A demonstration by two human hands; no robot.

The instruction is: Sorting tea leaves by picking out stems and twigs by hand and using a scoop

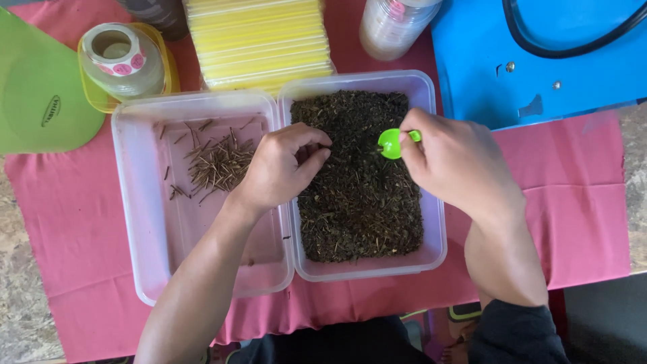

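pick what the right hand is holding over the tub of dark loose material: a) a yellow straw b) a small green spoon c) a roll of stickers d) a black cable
b, the right hand pinches a small green spoon over the clear tub of dark loose material, while the roll of stickers sits in a yellow dish at the far left.

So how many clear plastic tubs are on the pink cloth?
2. The left tub holds a few loose sticks; the right tub, touching it, is full of dark loose material. None seems hidden.
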